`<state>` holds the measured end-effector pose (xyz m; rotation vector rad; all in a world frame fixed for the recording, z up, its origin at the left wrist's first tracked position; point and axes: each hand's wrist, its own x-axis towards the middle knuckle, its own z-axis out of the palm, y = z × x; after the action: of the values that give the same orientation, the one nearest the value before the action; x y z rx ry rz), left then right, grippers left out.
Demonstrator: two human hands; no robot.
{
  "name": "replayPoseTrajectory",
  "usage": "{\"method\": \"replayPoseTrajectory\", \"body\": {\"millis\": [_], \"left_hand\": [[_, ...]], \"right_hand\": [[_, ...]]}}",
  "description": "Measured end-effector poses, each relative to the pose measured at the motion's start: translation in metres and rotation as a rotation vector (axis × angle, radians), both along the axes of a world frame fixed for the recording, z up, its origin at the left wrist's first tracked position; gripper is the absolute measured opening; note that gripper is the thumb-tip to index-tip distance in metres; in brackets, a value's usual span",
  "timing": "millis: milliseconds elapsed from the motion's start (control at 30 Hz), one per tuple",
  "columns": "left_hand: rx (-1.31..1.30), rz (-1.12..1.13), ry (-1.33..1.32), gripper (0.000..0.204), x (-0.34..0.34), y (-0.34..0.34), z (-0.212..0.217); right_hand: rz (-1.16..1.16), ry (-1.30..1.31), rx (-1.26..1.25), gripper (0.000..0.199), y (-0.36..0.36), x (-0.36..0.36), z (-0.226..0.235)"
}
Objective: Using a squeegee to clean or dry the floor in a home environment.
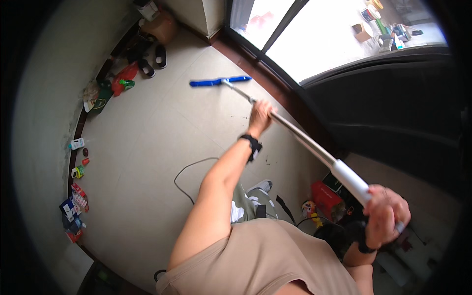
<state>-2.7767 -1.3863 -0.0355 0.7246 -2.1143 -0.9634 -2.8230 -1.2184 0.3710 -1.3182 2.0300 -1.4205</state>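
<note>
A long-handled mop (307,139) runs diagonally across the view, with a silvery pole and a white grip (350,179). Its narrow blue head (209,82) rests on the pale tiled floor near the glass door; whether it is a cloth pad or a blade is hard to tell. My left hand (260,118) is wrapped round the lower pole, arm stretched forward. Around the top end of the grip, my right hand (387,214) is closed, at the lower right. Small dark specks of dirt (268,161) lie on the tiles below the pole.
Dark slippers (153,64), a red bag (125,76), bottles and packets (77,199) line the left wall. The dark-framed sliding door (263,54) stands at the far right. A thin cable (184,172) curves across the floor. A red box (327,199) sits right of my legs.
</note>
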Motion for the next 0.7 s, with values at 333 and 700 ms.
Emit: {"method": "replayPoseTrajectory", "body": {"millis": [333,700], "left_hand": [[0.054,-0.089,-0.211,0.017,0.010,-0.077,-0.032],[0.047,-0.527,-0.577,0.008,0.020,-0.108,0.013]], "right_hand": [[0.119,0.048,0.047,0.019,-0.017,0.027,-0.067],[-0.226,-0.268,-0.182,0.022,-0.024,0.022,-0.050]]}}
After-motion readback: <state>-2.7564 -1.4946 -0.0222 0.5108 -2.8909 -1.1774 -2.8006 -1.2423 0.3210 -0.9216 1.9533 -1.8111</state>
